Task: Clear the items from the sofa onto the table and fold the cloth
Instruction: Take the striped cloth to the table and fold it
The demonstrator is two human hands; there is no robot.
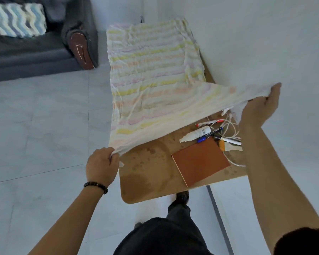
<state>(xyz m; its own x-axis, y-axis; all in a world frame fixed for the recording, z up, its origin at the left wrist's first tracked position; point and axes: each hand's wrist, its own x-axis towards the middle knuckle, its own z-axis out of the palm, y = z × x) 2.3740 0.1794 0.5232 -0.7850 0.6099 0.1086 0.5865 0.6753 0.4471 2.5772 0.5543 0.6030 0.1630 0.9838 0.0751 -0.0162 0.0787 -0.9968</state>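
At far left, the grey sofa (26, 52) carries only a zigzag-patterned cushion (17, 19). My left hand (102, 165), a dark beaded bracelet (96, 186) at its wrist, has its fingers pinched tight on the near left corner of the pastel-striped cloth (151, 80), which lies spread along the wooden table (145, 181). Right of that corner, on bare tabletop, sit a brown notebook (201, 161), a white bottle (197, 134), several markers (210, 134) and a white cable (232, 126). My right hand (265, 105) grips the cloth's other near corner, lifted above those items.
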